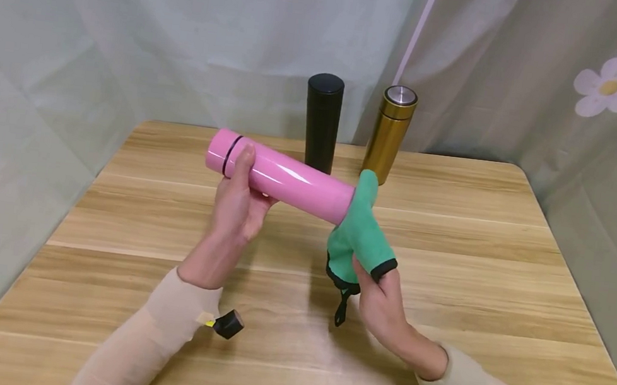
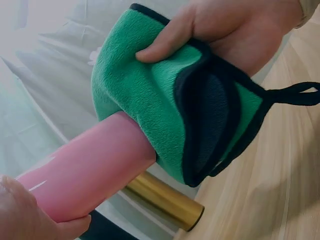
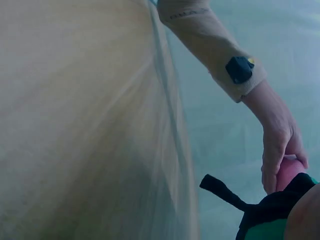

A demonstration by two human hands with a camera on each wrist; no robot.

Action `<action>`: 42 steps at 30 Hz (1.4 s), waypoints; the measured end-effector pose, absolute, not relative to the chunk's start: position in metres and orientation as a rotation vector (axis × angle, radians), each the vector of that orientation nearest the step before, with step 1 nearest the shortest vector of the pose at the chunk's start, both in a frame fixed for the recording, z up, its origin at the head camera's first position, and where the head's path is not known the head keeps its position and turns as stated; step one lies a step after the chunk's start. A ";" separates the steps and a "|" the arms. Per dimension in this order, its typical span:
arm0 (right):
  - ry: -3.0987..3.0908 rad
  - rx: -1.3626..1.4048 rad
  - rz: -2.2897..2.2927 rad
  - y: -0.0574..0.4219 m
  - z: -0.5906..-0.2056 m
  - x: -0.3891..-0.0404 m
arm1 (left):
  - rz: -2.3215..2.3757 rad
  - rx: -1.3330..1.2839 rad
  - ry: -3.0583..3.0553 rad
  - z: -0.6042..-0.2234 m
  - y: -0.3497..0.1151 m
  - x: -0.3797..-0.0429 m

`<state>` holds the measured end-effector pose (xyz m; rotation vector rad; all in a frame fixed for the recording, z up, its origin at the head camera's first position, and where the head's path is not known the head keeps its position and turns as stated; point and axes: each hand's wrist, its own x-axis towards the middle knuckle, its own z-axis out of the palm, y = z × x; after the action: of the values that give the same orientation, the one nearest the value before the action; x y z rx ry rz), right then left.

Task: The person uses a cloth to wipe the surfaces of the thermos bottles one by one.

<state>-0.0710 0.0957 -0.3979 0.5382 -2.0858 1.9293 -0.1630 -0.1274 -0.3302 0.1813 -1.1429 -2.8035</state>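
Observation:
A pink thermos (image 1: 298,182) is held tilted above the table, its black-ringed lid end up at the left. My left hand (image 1: 237,203) grips it near that end, thumb across the top. Over the lower right end lies a green cloth (image 1: 364,230) with black edging and a hanging loop. My right hand (image 1: 381,302) holds this cloth against the thermos base, its fingers partly hidden under the fabric. In the left wrist view the cloth (image 2: 150,90) is pinched under the right thumb and covers the base of the thermos (image 2: 95,165).
Behind my hands, a black thermos (image 1: 322,124) and a gold thermos (image 1: 389,135) with a silver lid top stand upright near the back edge of the wooden table (image 1: 468,249). A curtain (image 1: 218,36) hangs behind and at both sides.

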 end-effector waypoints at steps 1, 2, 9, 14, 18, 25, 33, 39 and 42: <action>-2.082 0.540 1.922 0.095 -0.397 -0.073 | -2.795 0.173 -1.148 -0.331 -0.127 -0.162; -2.083 0.539 1.915 0.095 -0.395 -0.075 | -2.786 0.159 -1.149 -0.331 -0.126 -0.161; -2.088 0.437 1.956 0.098 -0.382 -0.089 | -2.717 0.030 -1.114 -0.328 -0.114 -0.147; -2.057 0.327 2.135 0.102 -0.374 -0.100 | -2.685 -0.050 -1.082 -0.326 -0.108 -0.142; -1.893 0.250 2.453 0.104 -0.369 -0.108 | -2.665 -0.127 -1.072 -0.326 -0.106 -0.141; -1.738 0.281 2.879 0.115 -0.361 -0.122 | -2.600 -0.285 -1.004 -0.327 -0.105 -0.137; -1.634 -0.100 3.109 0.116 -0.362 -0.126 | -2.572 -0.413 -0.973 -0.324 -0.102 -0.136; -1.585 -0.056 3.183 0.113 -0.370 -0.123 | -2.546 -0.444 -0.964 -0.323 -0.099 -0.139; -1.534 -0.002 3.217 0.110 -0.374 -0.120 | -2.530 -0.432 -0.940 -0.323 -0.099 -0.142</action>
<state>-0.1201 0.1102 -0.3741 -0.0023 -1.5341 3.2171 -0.1421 -0.0991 -0.3233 -0.4324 -0.9401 -2.5295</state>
